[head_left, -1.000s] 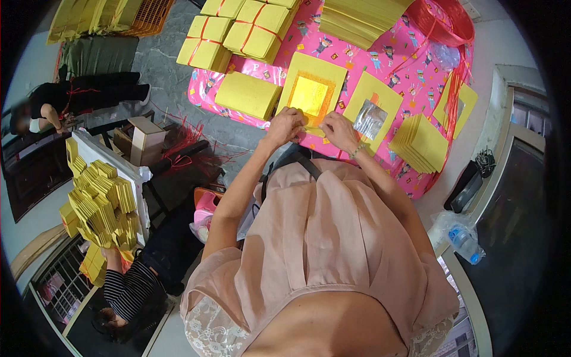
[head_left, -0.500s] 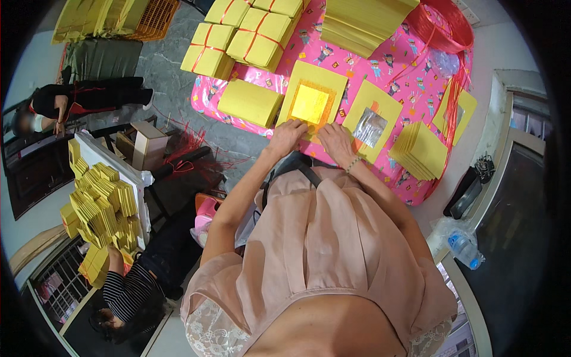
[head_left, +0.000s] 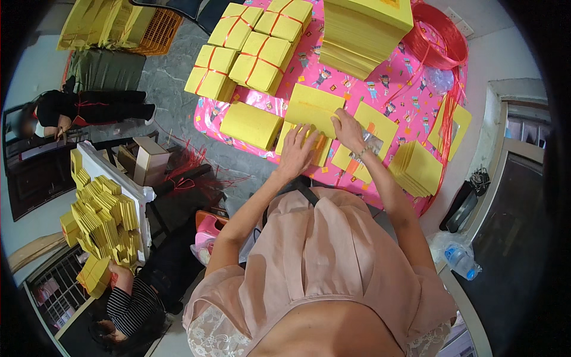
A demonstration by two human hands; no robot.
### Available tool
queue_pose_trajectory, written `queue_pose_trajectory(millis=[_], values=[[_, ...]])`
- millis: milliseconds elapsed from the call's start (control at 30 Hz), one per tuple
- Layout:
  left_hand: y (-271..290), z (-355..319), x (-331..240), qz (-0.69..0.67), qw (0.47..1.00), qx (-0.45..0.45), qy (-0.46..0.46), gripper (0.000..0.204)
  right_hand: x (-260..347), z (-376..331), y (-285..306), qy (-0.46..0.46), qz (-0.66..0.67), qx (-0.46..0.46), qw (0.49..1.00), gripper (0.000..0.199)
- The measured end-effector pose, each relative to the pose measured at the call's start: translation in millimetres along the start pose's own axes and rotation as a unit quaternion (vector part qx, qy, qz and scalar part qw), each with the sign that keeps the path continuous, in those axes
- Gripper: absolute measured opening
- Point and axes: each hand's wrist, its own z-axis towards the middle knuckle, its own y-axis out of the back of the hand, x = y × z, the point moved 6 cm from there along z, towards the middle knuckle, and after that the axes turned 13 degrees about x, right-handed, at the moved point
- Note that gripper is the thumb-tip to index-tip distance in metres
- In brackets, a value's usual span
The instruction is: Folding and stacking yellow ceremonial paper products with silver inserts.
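Observation:
In front of me on the table, a yellow paper sheet (head_left: pixel 314 105) stands partly raised, its far part plain and creased. My right hand (head_left: pixel 350 131) has its fingers closed at the sheet's right edge. My left hand (head_left: pixel 297 152) rests with fingers spread over the sheet's near part, where gold foil and an orange border peek out. Right of it lies another yellow sheet (head_left: pixel 376 128) with silver foil, partly under my right forearm. A stack of folded yellow paper (head_left: pixel 251 125) lies left of my left hand.
The table has a pink patterned cover (head_left: pixel 372 89). On it are tied yellow bundles (head_left: pixel 260 61), a tall paper stack (head_left: pixel 360 44), a fanned stack (head_left: pixel 416 168) and a red ribbon coil (head_left: pixel 440 53). At left, a person in stripes (head_left: pixel 132 312) handles yellow paper beside a loaded table (head_left: pixel 143 217).
The gold-foil sheet lay flat with both hands at its near edge; now its far part is raised. My right hand has moved up to its right edge, and my left hand has spread over it.

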Motion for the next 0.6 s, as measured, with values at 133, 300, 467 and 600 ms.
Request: queue_pose_trajectory(millis=[133,300,467,600], values=[[-24.5,17.2,12.8,0.004,0.998,0.053,0.023,0.079,-15.3,30.3,7.3,-0.004,-0.036,-0.009,0.999,0.025],[-32.3,38.9,19.7,0.043,0.996,0.074,0.04,0.078,-27.7,50.5,11.3,-0.03,-0.077,-0.044,0.996,0.028],[-41.2,43.1,28.9,0.045,0.994,0.082,0.049,0.077,-3.9,57.8,20.4,-0.028,-0.176,-0.071,0.981,0.028],[-41.9,45.0,26.8,0.036,0.995,0.087,0.041,0.076,-1.7,73.0,5.8,-0.013,-0.146,-0.033,0.989,0.034]])
